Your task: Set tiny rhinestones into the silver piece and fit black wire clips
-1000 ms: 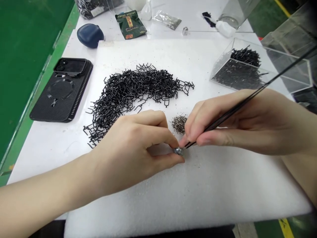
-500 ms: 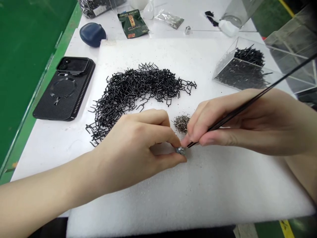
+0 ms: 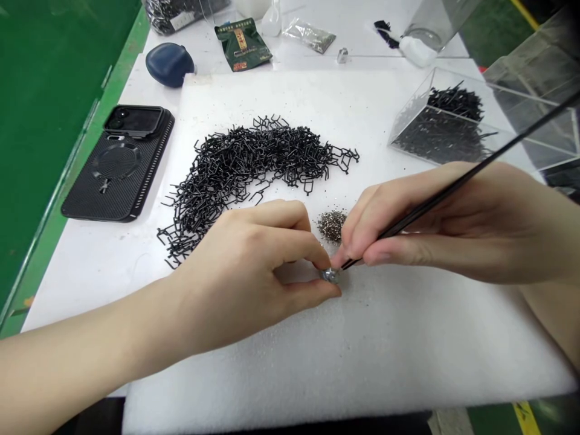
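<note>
Between thumb and forefinger, my left hand (image 3: 254, 266) pinches a small shiny metal part (image 3: 330, 275) low over the white foam sheet. My right hand (image 3: 435, 223) grips slim black tweezers (image 3: 435, 198) like a pen, their tips at the metal part. Whether the tips hold anything is too small to tell. A little heap of tiny metallic bits (image 3: 331, 226) lies just beyond my fingers. Behind my left hand, a curved pile of bent black wire pieces (image 3: 254, 154) spreads over the foam, partly hidden by that hand.
The white foam sheet (image 3: 362, 362) covers much of the table. At left lie a black phone (image 3: 118, 163) and a dark blue rounded object (image 3: 169, 64). A clear box (image 3: 408, 130) of black pieces stands at right. Farther back are a green packet (image 3: 243, 45) and another small metal part (image 3: 342, 55).
The tweezers have tilted very slightly and their two arms look closer together. Both hands stay nearly in place, the left still pinching the metal part.
</note>
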A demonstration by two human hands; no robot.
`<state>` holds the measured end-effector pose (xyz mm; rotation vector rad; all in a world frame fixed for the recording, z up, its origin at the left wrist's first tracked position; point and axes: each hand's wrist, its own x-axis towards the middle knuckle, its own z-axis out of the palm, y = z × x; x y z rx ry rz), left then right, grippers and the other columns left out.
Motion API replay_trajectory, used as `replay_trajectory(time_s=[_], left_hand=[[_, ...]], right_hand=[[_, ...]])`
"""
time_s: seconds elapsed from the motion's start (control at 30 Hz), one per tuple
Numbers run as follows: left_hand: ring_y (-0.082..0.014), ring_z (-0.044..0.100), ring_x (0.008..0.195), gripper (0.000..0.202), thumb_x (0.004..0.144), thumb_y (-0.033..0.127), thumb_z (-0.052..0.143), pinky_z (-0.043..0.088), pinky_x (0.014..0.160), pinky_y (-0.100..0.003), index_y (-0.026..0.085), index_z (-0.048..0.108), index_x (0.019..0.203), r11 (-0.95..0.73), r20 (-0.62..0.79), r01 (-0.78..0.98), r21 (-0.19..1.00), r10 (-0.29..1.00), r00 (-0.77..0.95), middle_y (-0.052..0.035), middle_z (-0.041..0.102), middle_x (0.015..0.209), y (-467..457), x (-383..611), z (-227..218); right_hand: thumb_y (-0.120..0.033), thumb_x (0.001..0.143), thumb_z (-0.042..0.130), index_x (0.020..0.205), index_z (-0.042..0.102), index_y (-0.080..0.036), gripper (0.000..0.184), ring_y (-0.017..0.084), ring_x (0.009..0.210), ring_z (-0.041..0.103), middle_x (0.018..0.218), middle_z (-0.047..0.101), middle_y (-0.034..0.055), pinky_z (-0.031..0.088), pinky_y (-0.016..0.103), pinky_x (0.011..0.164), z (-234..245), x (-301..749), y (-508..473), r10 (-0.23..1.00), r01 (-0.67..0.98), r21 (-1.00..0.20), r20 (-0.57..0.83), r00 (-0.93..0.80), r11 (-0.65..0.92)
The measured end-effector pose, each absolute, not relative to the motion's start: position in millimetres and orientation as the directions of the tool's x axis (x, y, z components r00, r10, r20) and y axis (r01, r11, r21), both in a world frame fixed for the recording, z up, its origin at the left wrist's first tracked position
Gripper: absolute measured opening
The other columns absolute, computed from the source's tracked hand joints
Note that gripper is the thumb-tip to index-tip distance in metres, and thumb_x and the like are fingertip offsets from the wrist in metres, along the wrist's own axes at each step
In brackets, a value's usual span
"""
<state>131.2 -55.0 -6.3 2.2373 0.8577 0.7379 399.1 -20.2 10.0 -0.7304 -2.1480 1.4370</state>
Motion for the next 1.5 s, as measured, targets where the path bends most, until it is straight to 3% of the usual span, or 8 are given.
replay_trajectory(time_s=[0.63,0.77,0.87,0.97,1.13,1.27,1.37,1.5], left_hand=[[-0.0015,0.057,0.076,0.006,0.094,0.019,0.087,0.043,0.071,-0.014,0.017,0.083,0.098,-0.628,0.334,0.299,0.719,0.688,0.644,0.0033,0.067,0.091,-52,129,-14],[-0.0017,0.057,0.076,0.007,0.094,0.020,0.088,0.045,0.071,-0.015,0.017,0.083,0.098,-0.633,0.323,0.341,0.695,0.698,0.638,0.0041,0.066,0.091,-54,129,-13],[-0.0026,0.056,0.075,0.004,0.096,0.021,0.085,0.045,0.071,-0.017,0.019,0.082,0.097,-0.629,0.294,0.392,0.671,0.711,0.638,0.0042,0.064,0.091,-56,129,-12],[-0.0035,0.057,0.076,0.005,0.098,0.023,0.084,0.046,0.072,-0.018,0.019,0.081,0.098,-0.650,0.310,0.400,0.646,0.702,0.641,0.0034,0.064,0.092,-57,127,-14],[-0.0032,0.056,0.078,0.018,0.098,0.035,0.086,0.046,0.074,-0.018,0.023,0.080,0.111,-0.650,0.303,0.419,0.633,0.707,0.639,0.0043,0.064,0.099,-59,123,-14],[-0.0025,0.061,0.087,0.027,0.099,0.020,0.078,0.050,0.079,-0.016,0.023,0.079,0.126,-0.631,0.266,0.387,0.673,0.695,0.668,0.0027,0.065,0.105,-59,126,-8],[-0.0039,0.060,0.086,0.027,0.099,0.012,0.067,0.051,0.076,-0.017,0.020,0.080,0.120,-0.656,0.279,0.348,0.670,0.657,0.700,0.0004,0.064,0.099,-58,130,-6],[-0.0022,0.057,0.076,0.019,0.101,0.014,0.071,0.048,0.069,-0.017,0.023,0.083,0.114,-0.640,0.268,0.374,0.672,0.680,0.683,0.0024,0.063,0.095,-57,130,-6]], right_hand=[[-0.025,0.108,0.076,0.105,0.082,-0.016,0.011,0.013,0.094,0.082,0.101,0.085,0.0009,0.066,0.020,0.080,9,400,-21,0.601,0.143,-0.908,0.137,-0.787,0.393],[-0.024,0.104,0.081,0.102,0.083,-0.024,0.002,0.013,0.090,0.082,0.097,0.084,-0.0021,0.067,0.020,0.079,10,408,-20,0.701,0.202,-0.896,0.154,-0.697,0.397],[-0.024,0.100,0.086,0.103,0.085,-0.031,0.007,0.011,0.088,0.080,0.099,0.084,-0.0039,0.065,0.018,0.079,14,422,-15,0.793,0.355,-0.802,0.226,-0.566,0.481],[-0.029,0.101,0.085,0.100,0.086,-0.027,0.002,0.010,0.084,0.079,0.095,0.084,-0.0019,0.063,0.015,0.075,19,431,-9,0.821,0.462,-0.736,0.223,-0.526,0.496],[-0.032,0.099,0.085,0.095,0.084,-0.021,0.012,0.010,0.083,0.081,0.090,0.084,0.0003,0.064,0.014,0.075,19,427,-3,0.816,0.412,-0.806,0.143,-0.560,0.424],[-0.029,0.100,0.083,0.097,0.085,-0.020,0.010,0.013,0.084,0.081,0.093,0.084,0.0021,0.065,0.019,0.076,14,420,-3,0.811,0.430,-0.792,0.133,-0.570,0.432],[-0.031,0.100,0.082,0.098,0.084,-0.019,0.012,0.014,0.085,0.080,0.094,0.084,0.0018,0.065,0.022,0.077,13,419,-3,0.809,0.439,-0.781,0.139,-0.570,0.444],[-0.034,0.101,0.081,0.099,0.086,-0.020,0.015,0.012,0.083,0.078,0.094,0.084,0.0007,0.062,0.021,0.075,16,420,-4,0.801,0.473,-0.741,0.143,-0.582,0.476]])
